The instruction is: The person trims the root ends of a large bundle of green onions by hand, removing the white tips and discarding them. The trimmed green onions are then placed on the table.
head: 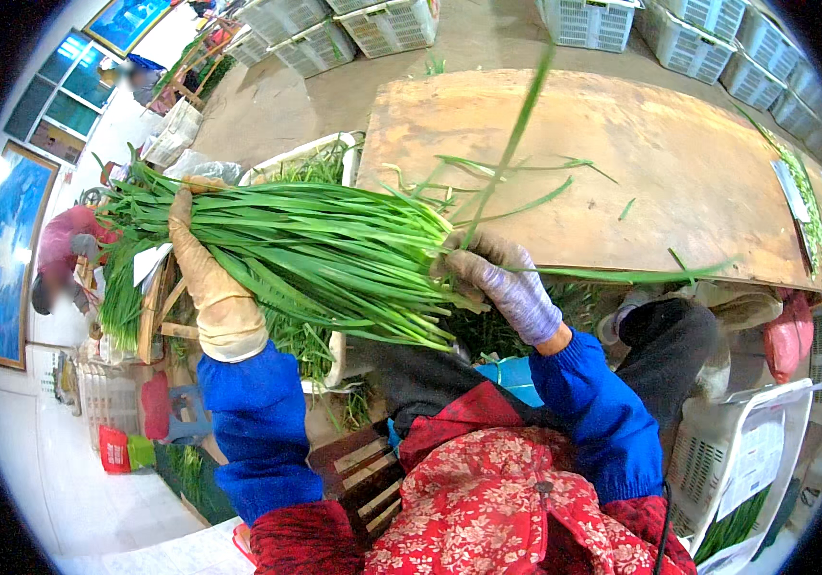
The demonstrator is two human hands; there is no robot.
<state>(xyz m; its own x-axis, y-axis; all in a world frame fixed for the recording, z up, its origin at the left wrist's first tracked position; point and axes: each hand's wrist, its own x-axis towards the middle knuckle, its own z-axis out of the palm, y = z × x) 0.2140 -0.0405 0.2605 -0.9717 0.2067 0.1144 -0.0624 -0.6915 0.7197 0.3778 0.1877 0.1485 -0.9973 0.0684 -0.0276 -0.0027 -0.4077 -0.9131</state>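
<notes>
A thick bunch of long, flat green leaves, probably garlic chives (pixel 310 248), lies sideways in front of me, its pale stem ends to the right. My left hand (pixel 202 269), in a tan glove, wraps around the leafy part with the thumb over the top. At the stem ends is my right hand (pixel 508 280) in a grey-purple glove. Its fingers pinch a few loose leaves (pixel 515 147); one sticks up blurred and another trails right. Part of the stem ends is hidden behind those fingers.
A wooden board (pixel 641 180) with scattered leaf scraps stands ahead. A white crate of greens (pixel 342 154) sits under the bunch, by a wooden stand (pixel 152 309). Right of me is another crate (pixel 698 453). Stacked crates (pixel 590 25) line the back; a person (pixel 73 241) bends at far left.
</notes>
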